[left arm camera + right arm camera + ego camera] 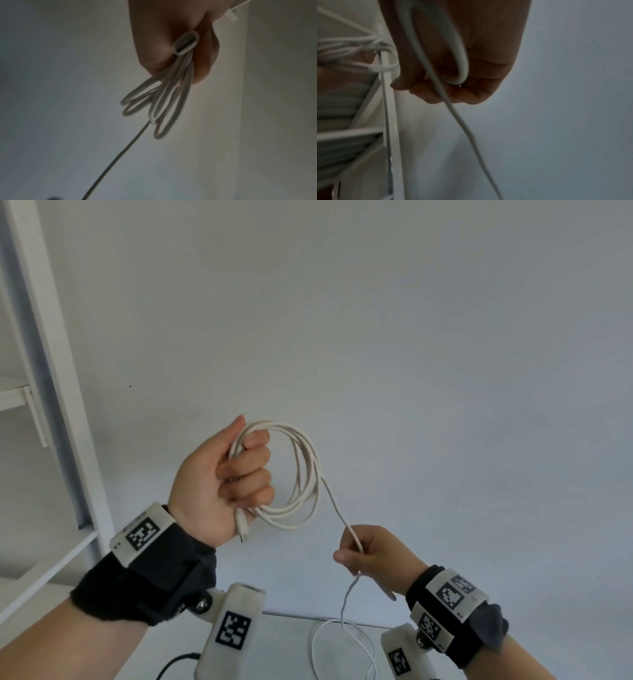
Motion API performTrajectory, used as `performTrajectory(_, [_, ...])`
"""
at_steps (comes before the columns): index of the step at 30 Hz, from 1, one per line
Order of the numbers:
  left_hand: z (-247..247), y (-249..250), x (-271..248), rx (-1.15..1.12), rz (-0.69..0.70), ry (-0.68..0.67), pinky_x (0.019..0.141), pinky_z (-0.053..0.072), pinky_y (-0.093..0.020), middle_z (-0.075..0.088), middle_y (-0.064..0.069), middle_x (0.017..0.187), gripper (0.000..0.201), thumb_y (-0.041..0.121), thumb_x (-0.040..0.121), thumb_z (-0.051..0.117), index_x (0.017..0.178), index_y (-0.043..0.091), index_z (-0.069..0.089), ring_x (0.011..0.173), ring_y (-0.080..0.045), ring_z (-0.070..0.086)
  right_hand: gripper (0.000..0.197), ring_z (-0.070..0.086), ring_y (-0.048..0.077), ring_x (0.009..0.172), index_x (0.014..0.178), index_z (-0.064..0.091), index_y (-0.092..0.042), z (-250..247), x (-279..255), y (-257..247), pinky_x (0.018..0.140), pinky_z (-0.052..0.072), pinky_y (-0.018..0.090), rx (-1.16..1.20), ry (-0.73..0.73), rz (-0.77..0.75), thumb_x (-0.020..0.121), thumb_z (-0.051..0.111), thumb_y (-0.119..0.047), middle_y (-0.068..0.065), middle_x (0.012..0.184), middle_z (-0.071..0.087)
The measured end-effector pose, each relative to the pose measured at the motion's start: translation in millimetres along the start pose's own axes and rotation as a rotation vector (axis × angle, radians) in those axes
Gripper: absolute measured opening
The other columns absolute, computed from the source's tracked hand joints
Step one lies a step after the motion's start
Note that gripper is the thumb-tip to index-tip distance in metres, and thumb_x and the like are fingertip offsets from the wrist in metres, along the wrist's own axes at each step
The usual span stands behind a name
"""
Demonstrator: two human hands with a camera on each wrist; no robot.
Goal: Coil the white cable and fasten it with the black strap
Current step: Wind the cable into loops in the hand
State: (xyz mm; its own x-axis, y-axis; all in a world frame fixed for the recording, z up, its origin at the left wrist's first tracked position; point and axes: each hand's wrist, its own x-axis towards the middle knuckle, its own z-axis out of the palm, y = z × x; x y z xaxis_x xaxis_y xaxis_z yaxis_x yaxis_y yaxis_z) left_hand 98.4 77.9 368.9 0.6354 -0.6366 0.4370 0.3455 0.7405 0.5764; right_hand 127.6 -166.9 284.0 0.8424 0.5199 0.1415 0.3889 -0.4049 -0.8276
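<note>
My left hand (239, 474) is raised in front of the wall, its fingers curled round several loops of the white cable (305, 470). The cable's connector (241, 525) pokes out below the palm. In the left wrist view the loops (164, 102) fan out from the fist. A single strand runs down from the coil to my right hand (359, 556), which pinches it lower and to the right. Past that hand the cable's slack (342, 631) drops to the table and curls there. The right wrist view has the strand (453, 111) passing through curled fingers. No black strap is visible.
A white shelf frame (51, 371) stands at the left against the plain wall. The white table's (291, 645) far edge shows at the bottom between my wrists. A dark cord (174, 662) lies on it at the lower left.
</note>
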Motion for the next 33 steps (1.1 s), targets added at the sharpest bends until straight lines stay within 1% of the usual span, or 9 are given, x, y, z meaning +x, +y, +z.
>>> performTrajectory(4, [1, 16, -5, 0.041, 0.039, 0.033, 0.046, 0.025, -0.028, 0.033, 0.001, 0.052, 0.038, 0.035, 0.100, 0.027, 0.083, 0.007, 0.047, 0.042, -0.013, 0.030, 0.028, 0.056, 0.008, 0.052, 0.057, 0.053, -0.024, 2, -9, 13, 0.060, 0.046, 0.020, -0.073, -0.029, 0.091, 0.077, 0.068, -0.013, -0.011, 0.048, 0.059])
performTrajectory(7, [7, 12, -6, 0.267, 0.137, 0.259, 0.038, 0.020, -0.022, 0.021, 0.008, 0.046, 0.036, 0.037, 0.094, 0.033, 0.070, 0.015, 0.048, 0.035, -0.008, 0.017, 0.018, 0.059, 0.009, 0.055, 0.070, 0.055, -0.018, 3, -16, 11, 0.062, 0.046, 0.017, -0.035, 0.006, 0.070, 0.082, 0.061, -0.006, -0.007, 0.055, 0.060])
performTrajectory(11, [13, 6, -4, 0.402, 0.270, 0.444, 0.035, 0.021, -0.017, 0.024, 0.008, 0.039, 0.039, 0.042, 0.093, 0.031, 0.065, 0.019, 0.045, 0.036, -0.008, 0.009, 0.013, 0.041, 0.011, 0.044, 0.079, 0.052, -0.010, 8, -21, 13, 0.045, 0.042, 0.024, 0.159, 0.243, 0.059, 0.089, 0.049, -0.002, -0.007, 0.049, 0.046])
performTrajectory(15, [14, 0, 0, 0.454, 0.301, 0.509, 0.038, 0.037, -0.017, 0.035, 0.010, 0.044, 0.039, 0.044, 0.094, 0.030, 0.069, 0.019, 0.045, 0.033, -0.005, 0.027, 0.012, 0.028, 0.008, 0.040, 0.078, 0.056, -0.008, 10, -21, 9, 0.039, 0.022, 0.020, 0.260, 0.375, 0.155, 0.090, 0.051, -0.008, -0.005, 0.050, 0.038])
performTrajectory(21, [14, -17, 6, 0.631, 0.350, 0.525, 0.063, 0.058, -0.031, 0.071, -0.003, 0.070, 0.027, 0.038, 0.085, 0.041, 0.079, 0.013, 0.047, 0.062, -0.024, 0.069, 0.007, 0.048, 0.002, 0.051, 0.079, 0.063, -0.022, 17, -21, -9, 0.051, 0.034, 0.011, -0.332, 0.359, 0.004, 0.085, 0.059, -0.021, -0.011, 0.060, 0.051])
performTrajectory(24, [16, -27, 7, 0.811, 0.289, 0.521, 0.076, 0.056, -0.033, 0.075, -0.009, 0.095, 0.024, 0.037, 0.086, 0.040, 0.085, 0.013, 0.043, 0.086, -0.034, 0.070, 0.013, 0.054, 0.002, 0.069, 0.090, 0.064, -0.029, 21, -25, -24, 0.062, 0.043, 0.016, -0.568, 0.304, -0.055, 0.085, 0.054, -0.022, -0.015, 0.074, 0.056])
performTrajectory(29, [13, -44, 7, 1.177, 0.191, 0.533, 0.077, 0.053, -0.022, 0.073, 0.000, 0.102, 0.023, 0.039, 0.084, 0.040, 0.090, 0.017, 0.044, 0.088, -0.020, 0.071, 0.019, 0.060, 0.015, 0.071, 0.093, 0.063, -0.034, 28, -27, -48, 0.053, 0.050, 0.031, -0.748, 0.331, -0.228, 0.084, 0.052, -0.022, -0.009, 0.082, 0.062])
performTrajectory(31, [9, -50, 7, 1.252, 0.139, 0.521, 0.084, 0.051, -0.028, 0.074, 0.005, 0.102, 0.027, 0.040, 0.085, 0.041, 0.094, 0.015, 0.045, 0.087, -0.017, 0.071, 0.017, 0.059, 0.015, 0.063, 0.088, 0.064, -0.033, 27, -27, -56, 0.045, 0.048, 0.029, -0.797, 0.357, -0.284, 0.079, 0.057, -0.020, -0.009, 0.074, 0.060])
performTrajectory(33, [7, -55, 6, 1.312, 0.091, 0.515, 0.079, 0.051, -0.023, 0.075, 0.013, 0.091, 0.027, 0.037, 0.088, 0.041, 0.095, 0.011, 0.046, 0.079, -0.008, 0.071, 0.021, 0.058, 0.012, 0.059, 0.086, 0.066, -0.032, 27, -28, -64, 0.043, 0.047, 0.024, -0.810, 0.366, -0.328, 0.075, 0.066, -0.015, -0.010, 0.073, 0.059])
